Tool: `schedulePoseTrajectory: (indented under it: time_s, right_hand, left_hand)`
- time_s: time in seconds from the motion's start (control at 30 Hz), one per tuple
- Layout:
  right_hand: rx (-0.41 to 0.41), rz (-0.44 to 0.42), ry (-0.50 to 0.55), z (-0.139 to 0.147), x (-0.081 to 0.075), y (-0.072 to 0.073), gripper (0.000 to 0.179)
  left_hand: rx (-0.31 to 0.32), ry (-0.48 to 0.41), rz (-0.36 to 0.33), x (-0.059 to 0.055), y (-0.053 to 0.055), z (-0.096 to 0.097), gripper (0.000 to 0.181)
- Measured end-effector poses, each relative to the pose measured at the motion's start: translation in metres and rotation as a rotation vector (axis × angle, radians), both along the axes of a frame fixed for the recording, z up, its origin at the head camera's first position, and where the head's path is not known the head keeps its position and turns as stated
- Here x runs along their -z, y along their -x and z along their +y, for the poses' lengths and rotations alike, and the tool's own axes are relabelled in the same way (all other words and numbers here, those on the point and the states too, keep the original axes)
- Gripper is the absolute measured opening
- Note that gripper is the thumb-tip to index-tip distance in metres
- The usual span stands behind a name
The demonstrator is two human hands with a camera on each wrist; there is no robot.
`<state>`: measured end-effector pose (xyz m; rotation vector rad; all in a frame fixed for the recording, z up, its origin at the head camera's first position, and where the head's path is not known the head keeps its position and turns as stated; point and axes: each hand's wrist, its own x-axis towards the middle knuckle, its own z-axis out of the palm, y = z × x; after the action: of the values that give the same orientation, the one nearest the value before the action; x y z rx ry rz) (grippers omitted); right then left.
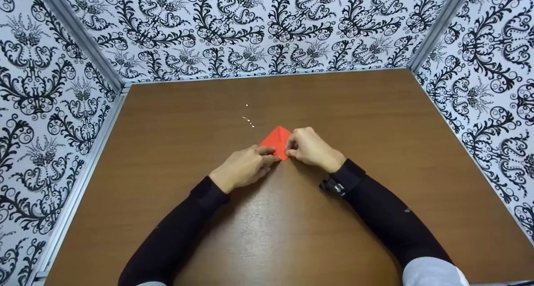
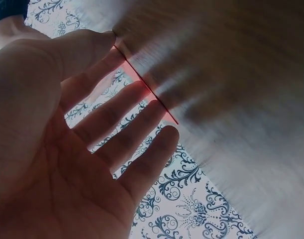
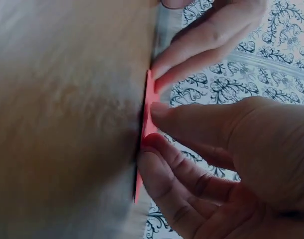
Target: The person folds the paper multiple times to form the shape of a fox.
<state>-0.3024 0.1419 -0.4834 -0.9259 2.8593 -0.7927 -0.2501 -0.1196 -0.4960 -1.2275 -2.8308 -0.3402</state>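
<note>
A small folded sheet of red paper lies near the middle of the table, one corner pointing away from me and a crease line running from it. My left hand holds down its left side, fingers stretched out with their tips on the paper; the left wrist view shows the palm and these nearly straight fingers. At the right edge, my right hand has curled fingers and pinches the red paper between thumb and fingertips. Part of the sheet is hidden under both hands.
The brown wooden table has a few small bright specks beyond the paper. Patterned panels with metal posts enclose its back and sides. A dark strapped device sits at the right wrist.
</note>
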Motion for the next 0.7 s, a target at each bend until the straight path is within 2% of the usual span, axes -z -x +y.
schedulePoseTrajectory:
  time_s: [0.13, 0.4, 0.7]
  right_hand:
    - [0.017, -0.018, -0.007, -0.001, 0.001, 0.002, 0.009]
    - [0.052, -0.042, -0.01, -0.004, 0.0, 0.0, 0.012]
    - [0.036, 0.002, -0.028, -0.006, 0.003, 0.001, 0.012]
  left_hand:
    - [0.018, -0.006, 0.018, -0.001, 0.0, 0.002, 0.04]
    - [0.06, 0.007, 0.102, -0.004, -0.002, 0.01, 0.032]
    - [0.055, 0.054, 0.13, -0.004, -0.006, 0.02, 0.029]
